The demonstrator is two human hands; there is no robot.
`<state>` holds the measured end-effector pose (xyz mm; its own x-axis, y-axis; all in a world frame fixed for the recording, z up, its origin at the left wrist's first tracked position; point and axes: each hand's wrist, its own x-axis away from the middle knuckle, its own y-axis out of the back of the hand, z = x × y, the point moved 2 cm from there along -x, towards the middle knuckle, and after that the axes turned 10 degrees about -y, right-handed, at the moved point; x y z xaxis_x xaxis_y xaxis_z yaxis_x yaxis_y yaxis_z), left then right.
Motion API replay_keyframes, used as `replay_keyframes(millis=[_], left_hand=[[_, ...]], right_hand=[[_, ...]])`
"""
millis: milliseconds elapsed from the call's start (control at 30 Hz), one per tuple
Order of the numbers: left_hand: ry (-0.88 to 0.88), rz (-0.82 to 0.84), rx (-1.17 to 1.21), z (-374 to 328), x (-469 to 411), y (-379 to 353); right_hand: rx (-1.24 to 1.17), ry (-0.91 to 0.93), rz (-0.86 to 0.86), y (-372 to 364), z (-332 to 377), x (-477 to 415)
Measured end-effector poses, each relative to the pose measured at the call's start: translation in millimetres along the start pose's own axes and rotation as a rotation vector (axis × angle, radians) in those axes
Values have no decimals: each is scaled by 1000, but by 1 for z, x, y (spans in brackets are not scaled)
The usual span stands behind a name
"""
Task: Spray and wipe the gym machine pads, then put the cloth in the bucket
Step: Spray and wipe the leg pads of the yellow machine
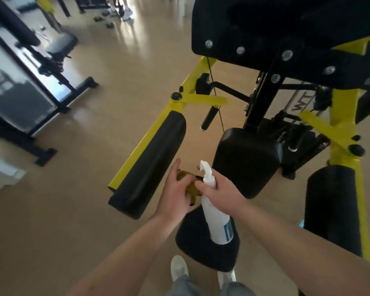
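Observation:
My left hand (175,196) is closed around a crumpled yellow-green cloth (191,190), held just left of a white spray bottle (217,223). My right hand (221,193) grips the bottle's neck below the trigger head. The bottle's base rests on a small black pad (198,251) of the yellow-framed gym machine. A long black arm pad (150,165) lies to the left of my hands. Beyond them sits a black seat pad (246,161), and a cylindrical pad (331,208) is on the right. No bucket is in view.
The machine's big black backrest (265,24) hangs overhead at top right, with yellow frame bars (340,116) and a weight stack beneath it. Another black bench machine (58,50) stands at the left on the wooden floor. Someone's feet show far back. My white shoes (178,268) are at the bottom.

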<state>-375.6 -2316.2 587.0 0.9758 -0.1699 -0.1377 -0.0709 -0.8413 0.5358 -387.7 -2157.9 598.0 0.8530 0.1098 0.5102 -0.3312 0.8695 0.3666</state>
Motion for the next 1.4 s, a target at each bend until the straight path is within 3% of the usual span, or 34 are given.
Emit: replay_keyframes(millis=[67,233,367,433,600,800,1033,1400], left_hand=[[55,-59,66,-11,5,1],[147,-129,-113,-27,26,-2],[318,-360,40,-38,47,-3],[397,-475,-31,-39,56,0],[381,-582,-180,-37,75,8],[364,-794,-167,-35,106,23],[403,-766,-108,-39,121,19],[374,-746,-107,-29,108,9]], right_hand=[[3,41,55,0,0,-1],[63,95,199,0,9,-2],[20,97,315,-7,14,2],[35,96,374,-11,15,5],[81,149,506,-15,27,17],[270,280,501,-28,38,20],[284,252,421,-38,36,18],[57,64,169,-6,44,-14]])
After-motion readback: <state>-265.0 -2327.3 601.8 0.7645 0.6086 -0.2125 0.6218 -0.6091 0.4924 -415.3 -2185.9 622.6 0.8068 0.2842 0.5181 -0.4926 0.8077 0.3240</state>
